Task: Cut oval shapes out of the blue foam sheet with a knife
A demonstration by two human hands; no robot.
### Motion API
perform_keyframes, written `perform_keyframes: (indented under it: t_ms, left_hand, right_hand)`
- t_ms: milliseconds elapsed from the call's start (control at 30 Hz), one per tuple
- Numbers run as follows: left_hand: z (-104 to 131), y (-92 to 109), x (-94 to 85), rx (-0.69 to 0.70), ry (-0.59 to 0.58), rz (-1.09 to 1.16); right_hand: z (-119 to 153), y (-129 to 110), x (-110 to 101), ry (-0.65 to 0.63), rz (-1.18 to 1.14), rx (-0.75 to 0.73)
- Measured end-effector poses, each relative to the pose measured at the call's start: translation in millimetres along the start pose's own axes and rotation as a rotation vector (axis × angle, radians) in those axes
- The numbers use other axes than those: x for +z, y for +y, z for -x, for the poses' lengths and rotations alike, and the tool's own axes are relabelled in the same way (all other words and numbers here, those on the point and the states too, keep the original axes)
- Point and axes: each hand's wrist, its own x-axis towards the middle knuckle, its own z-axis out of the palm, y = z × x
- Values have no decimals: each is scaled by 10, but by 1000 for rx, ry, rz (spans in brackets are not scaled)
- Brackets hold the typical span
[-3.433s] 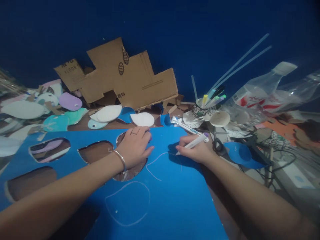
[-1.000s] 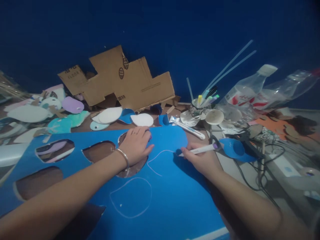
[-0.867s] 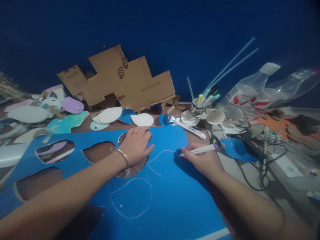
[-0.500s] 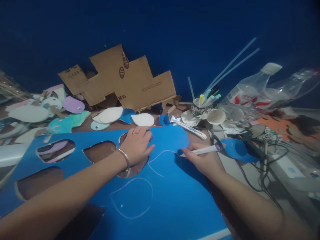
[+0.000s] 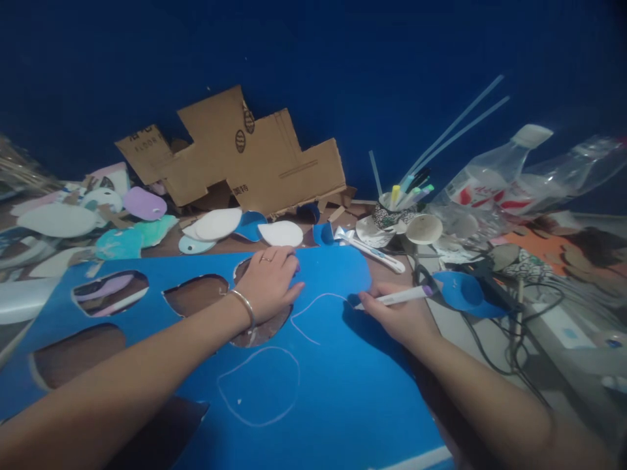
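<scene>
A blue sheet (image 5: 353, 385), cut through with several rounded, leaf-like holes, lies before me. My left hand (image 5: 267, 284), wearing a ring and a bangle, rests palm down on it over one of the holes, thumb apart from the fingers. My right hand (image 5: 399, 316) grips a white marker (image 5: 399, 297) with a purple end, its tip at the sheet's right part. A pale, unclosed curved line runs left from the tip. Below it a complete teardrop-like outline (image 5: 298, 375) is drawn. The pen tip itself is partly in shadow.
Brown cardboard (image 5: 264, 156) leans at the back wall. White cut-outs (image 5: 281, 234) and a white utility knife (image 5: 377, 254) lie beyond the sheet. A patterned pen cup (image 5: 385, 214), clear plastic bottles (image 5: 490, 173) and black cables (image 5: 514, 346) are on the right.
Hardly anything differs. The view has shifted very slightly; both hands, the marker and the drawn lines look the same.
</scene>
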Motion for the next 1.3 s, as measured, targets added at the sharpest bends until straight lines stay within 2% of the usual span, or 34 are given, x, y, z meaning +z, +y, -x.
perform_keyframes:
  t_ms: [133,300,467,733,967,1167,1300]
  left_hand:
    - [3,3,5,-2,-1,-2]
    - [6,3,7,8,0,-19]
    - [3,-4,7,9,-6,-8]
    - [6,-7,2,7,-15,-10]
    - [-3,-3,17,1,-9,0]
    - [6,-10,19,6,-13,-13]
    - [5,-9,14,5,-14,-14]
  right_hand:
    - [2,22,14,-24,-5,-21]
    - [16,41,30,23,-2,-35]
    - [26,58,24,-48,-15,-37]
    - [44,57,43,-5,1,-39]
    - [61,37,12,-79,13,-66]
    - [74,28,26,-20,9,-63]
    - [74,49,23,-81,30,-114]
